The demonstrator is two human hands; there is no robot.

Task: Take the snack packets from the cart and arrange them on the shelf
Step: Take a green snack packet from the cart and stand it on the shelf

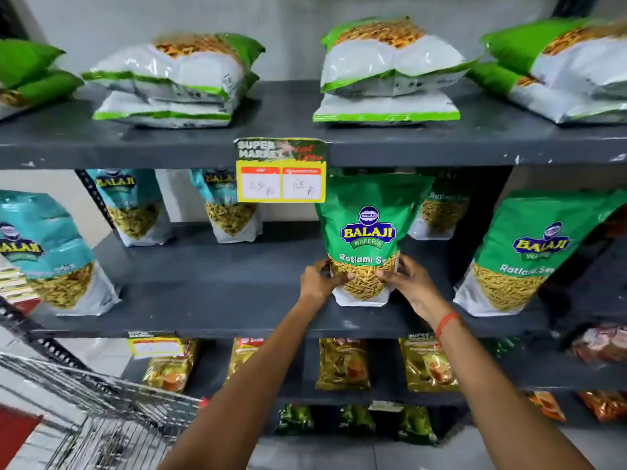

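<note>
As you look down from the head camera, your left hand (317, 281) and right hand (409, 283) are both closed around the lower sides of a green snack packet (368, 232), standing it upright on the middle shelf (210, 300) near the front edge, just below a yellow price tag (281, 171). Another green packet (519, 252) stands to its right, apart from it, and the wire cart (112, 412) sits at lower left. If you let go before the base settles flat, the top-heavy packet could tip forward off the shelf.
</note>
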